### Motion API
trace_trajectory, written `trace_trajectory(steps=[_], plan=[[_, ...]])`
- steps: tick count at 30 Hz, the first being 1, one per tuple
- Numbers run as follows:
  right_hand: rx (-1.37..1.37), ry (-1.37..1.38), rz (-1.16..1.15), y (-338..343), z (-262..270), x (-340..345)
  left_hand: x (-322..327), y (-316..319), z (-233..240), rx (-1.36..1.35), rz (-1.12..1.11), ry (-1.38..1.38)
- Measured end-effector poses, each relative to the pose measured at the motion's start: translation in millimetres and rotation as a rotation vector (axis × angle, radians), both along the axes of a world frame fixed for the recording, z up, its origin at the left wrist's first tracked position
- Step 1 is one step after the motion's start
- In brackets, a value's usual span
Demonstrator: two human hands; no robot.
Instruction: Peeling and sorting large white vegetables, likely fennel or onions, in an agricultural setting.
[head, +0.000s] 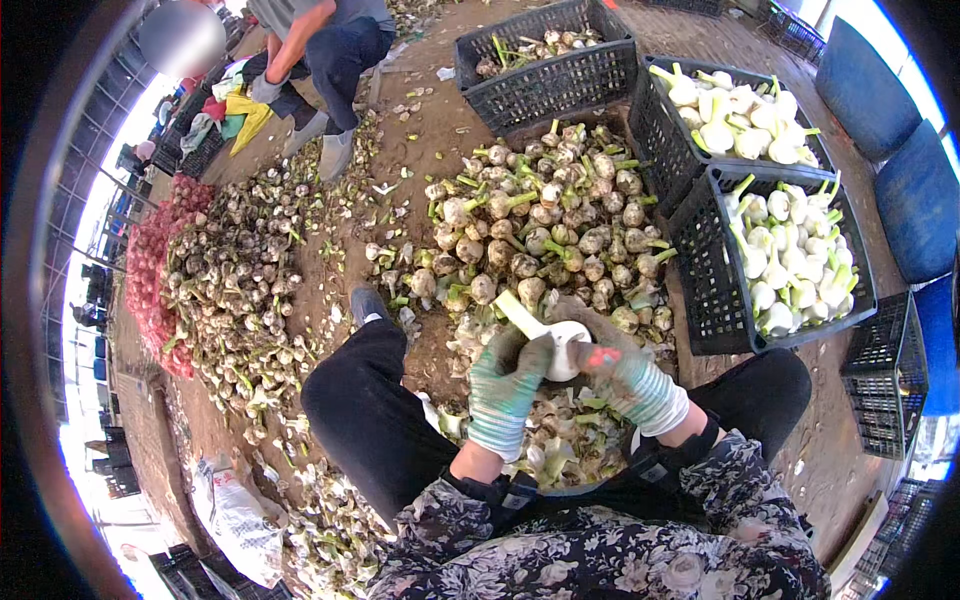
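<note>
A white, peeled garlic bulb (568,360) with a thick pale green stem is between my gloved hands, in front of my lap. My left hand (511,379) grips it from the left, the stem pointing up and left past the thumb. From the right, my right hand (634,379) closes against the bulb's side. Something small and red shows at the right glove's fingers; what it is cannot be told. Beyond both hands lies a heap of soil-stained garlic bulbs (517,232) with cut stems. Below them, loose garlic skins (562,442) gather between my legs.
Two black plastic crates of white garlic stand at the right, one nearer (712,300) and one farther (660,157). Another crate (555,86) holds unpeeled bulbs. At left, a second garlic heap (232,292) lies beside red mesh sacks (154,277). A gloved person (330,60) sits beyond.
</note>
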State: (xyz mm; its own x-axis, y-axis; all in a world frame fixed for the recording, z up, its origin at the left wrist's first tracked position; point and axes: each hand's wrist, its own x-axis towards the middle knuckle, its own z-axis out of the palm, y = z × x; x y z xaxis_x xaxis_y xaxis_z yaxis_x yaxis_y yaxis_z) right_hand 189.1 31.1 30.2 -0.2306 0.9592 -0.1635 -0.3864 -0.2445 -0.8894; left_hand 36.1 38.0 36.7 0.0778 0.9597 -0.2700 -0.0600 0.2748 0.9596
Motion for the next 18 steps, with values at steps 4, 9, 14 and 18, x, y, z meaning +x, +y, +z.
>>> trace_trajectory(steps=[4,9,14,18], plan=[[-0.184,0.67,-0.001,-2.5,3.4,25.0,-14.2,8.5,-12.5,-0.114,0.191,-0.423],[-0.416,0.334,-0.294,18.8,-34.1,30.3,-21.5,8.8,-24.7,-0.249,0.442,-0.428],[-0.195,0.365,-0.551,104.4,39.8,114.9,-19.7,7.1,-16.9,-0.317,0.341,-0.51],[0.145,0.361,-0.709,198.8,57.1,238.0,-30.0,8.2,-28.7,-0.351,0.381,-0.536]])
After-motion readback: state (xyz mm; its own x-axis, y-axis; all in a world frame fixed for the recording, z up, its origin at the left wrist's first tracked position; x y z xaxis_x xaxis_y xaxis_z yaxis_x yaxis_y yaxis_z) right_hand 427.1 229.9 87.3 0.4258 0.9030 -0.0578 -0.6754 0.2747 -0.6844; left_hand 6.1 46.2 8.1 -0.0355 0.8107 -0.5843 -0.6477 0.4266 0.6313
